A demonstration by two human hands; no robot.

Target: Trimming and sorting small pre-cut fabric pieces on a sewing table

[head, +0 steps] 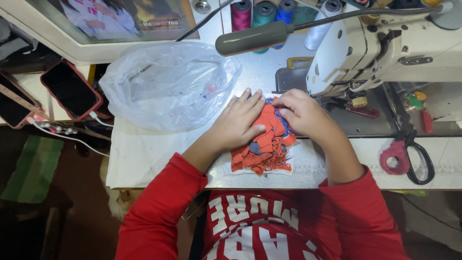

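Both the left hand (239,123) and the right hand (302,113) lay flat and open, pressing the heap of orange fabric scraps (263,144) on the desk (337,163), so loose pieces at the near edge risked sliding off.

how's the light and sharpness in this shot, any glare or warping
Head view: bright, even light on the table, floor at left dark; soft glare on the clear plastic bag; both hands, left and right, and the orange fabric scraps are sharp; wide-angle lens bends the table edge slightly.
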